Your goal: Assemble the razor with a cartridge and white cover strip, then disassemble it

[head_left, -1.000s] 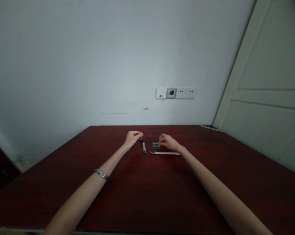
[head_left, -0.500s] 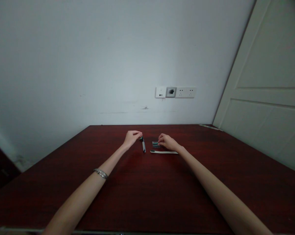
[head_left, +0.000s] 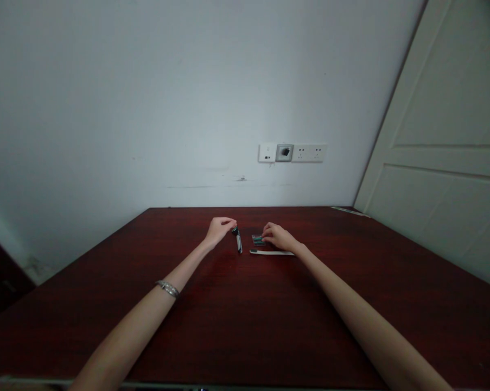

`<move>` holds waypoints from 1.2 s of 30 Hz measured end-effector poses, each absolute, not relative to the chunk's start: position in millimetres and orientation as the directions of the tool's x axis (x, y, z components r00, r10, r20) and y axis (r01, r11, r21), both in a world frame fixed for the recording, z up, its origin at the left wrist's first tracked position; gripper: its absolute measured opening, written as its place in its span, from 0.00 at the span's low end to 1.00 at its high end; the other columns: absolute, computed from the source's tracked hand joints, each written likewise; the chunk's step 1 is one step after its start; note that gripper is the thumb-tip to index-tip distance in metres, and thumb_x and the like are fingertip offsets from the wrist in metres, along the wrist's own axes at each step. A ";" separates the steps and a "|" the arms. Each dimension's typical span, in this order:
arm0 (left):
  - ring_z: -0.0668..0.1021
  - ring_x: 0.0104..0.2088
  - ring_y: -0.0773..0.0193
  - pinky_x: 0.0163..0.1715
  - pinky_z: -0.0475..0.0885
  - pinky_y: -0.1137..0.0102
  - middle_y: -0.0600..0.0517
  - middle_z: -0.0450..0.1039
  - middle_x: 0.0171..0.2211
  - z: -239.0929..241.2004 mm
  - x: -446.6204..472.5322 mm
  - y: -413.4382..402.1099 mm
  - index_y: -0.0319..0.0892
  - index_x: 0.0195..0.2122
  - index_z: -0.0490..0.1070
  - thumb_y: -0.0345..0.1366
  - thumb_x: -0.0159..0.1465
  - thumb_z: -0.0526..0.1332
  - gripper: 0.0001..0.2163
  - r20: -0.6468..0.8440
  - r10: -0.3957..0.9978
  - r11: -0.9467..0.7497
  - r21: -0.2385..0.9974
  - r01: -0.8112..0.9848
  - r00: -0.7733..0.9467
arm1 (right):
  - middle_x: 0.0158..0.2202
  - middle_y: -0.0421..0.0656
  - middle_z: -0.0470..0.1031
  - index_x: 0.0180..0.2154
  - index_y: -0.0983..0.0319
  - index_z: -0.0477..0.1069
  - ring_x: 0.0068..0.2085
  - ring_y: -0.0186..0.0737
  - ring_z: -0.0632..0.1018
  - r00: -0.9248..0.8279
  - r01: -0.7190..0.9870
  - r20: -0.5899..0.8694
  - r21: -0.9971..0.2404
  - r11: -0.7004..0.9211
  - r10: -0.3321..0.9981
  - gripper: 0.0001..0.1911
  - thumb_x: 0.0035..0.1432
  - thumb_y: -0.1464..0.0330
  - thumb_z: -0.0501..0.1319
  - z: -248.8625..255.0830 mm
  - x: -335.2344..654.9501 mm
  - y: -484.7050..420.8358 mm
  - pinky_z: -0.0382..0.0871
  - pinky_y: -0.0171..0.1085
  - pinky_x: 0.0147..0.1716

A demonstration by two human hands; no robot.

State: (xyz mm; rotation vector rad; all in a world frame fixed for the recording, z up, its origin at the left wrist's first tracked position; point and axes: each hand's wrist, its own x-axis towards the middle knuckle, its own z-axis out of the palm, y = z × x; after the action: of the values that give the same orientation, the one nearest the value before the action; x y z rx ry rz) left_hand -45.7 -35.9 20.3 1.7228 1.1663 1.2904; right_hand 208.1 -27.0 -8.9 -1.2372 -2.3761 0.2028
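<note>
My left hand (head_left: pixel 220 230) pinches a razor (head_left: pixel 239 240) by its dark head. The razor's pale, dark-edged handle points down toward me. My right hand (head_left: pixel 280 237) is bent over a small clear plastic case (head_left: pixel 258 239) with greenish-dark parts in it, its fingertips closed at the case's right side. Part of the case is hidden behind those fingers. Just nearer to me lies a slim white stick with a dark grey end (head_left: pixel 271 252), possibly a toothbrush. Its right end runs behind my right wrist.
The dark red wooden table (head_left: pixel 236 320) reaches back to a white wall (head_left: pixel 188 108) with a row of sockets (head_left: pixel 292 153). A pale door (head_left: pixel 440 206) stands at the right. Near the back right corner lies a thin strip (head_left: pixel 350 212).
Both hands hold nearly the same places. The clear case has shifted very slightly to the left at my right fingertips.
</note>
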 end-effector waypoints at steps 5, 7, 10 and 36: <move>0.78 0.34 0.61 0.34 0.71 0.70 0.44 0.78 0.32 18.8 -45.6 -35.3 0.35 0.32 0.76 0.40 0.53 0.61 0.12 0.344 0.932 -0.361 0.898 0.252 0.110 | 0.41 0.44 0.68 0.35 0.59 0.76 0.39 0.36 0.71 -0.481 0.749 0.312 -0.339 0.569 0.819 0.08 0.54 0.66 0.60 -8.8 206.8 -29.1 0.64 0.34 0.38; 0.78 0.34 0.61 0.34 0.71 0.70 0.44 0.78 0.31 18.2 -45.8 -34.4 0.35 0.32 0.76 0.40 0.53 0.61 0.12 0.346 0.932 -0.363 0.896 0.257 0.112 | 0.40 0.44 0.68 0.35 0.59 0.76 0.38 0.36 0.71 -0.481 0.745 0.324 -0.338 0.574 0.815 0.08 0.54 0.66 0.59 -8.7 206.5 -29.9 0.64 0.33 0.39; 0.78 0.34 0.61 0.34 0.71 0.70 0.44 0.78 0.31 17.7 -46.0 -33.1 0.35 0.32 0.76 0.40 0.53 0.61 0.12 0.345 0.932 -0.363 0.895 0.260 0.113 | 0.39 0.44 0.69 0.34 0.60 0.76 0.38 0.36 0.72 -0.481 0.729 0.360 -0.343 0.593 0.800 0.08 0.55 0.66 0.59 -6.9 207.6 -30.6 0.64 0.34 0.39; 0.73 0.19 0.69 0.17 0.66 0.77 0.48 0.74 0.21 27.7 -61.5 -33.8 0.35 0.25 0.73 0.35 0.50 0.63 0.07 0.091 0.993 -0.117 0.889 0.443 0.079 | 0.34 0.43 0.78 0.33 0.59 0.77 0.34 0.41 0.77 -0.495 0.828 0.032 -0.284 0.483 0.868 0.10 0.45 0.64 0.64 22.1 232.0 -73.1 0.64 0.32 0.30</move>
State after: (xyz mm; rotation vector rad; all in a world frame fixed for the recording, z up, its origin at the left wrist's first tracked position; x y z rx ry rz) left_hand -61.5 -33.8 27.7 1.6544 1.4439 0.9900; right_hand 232.0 -73.1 22.1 -1.4757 -2.5536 0.3457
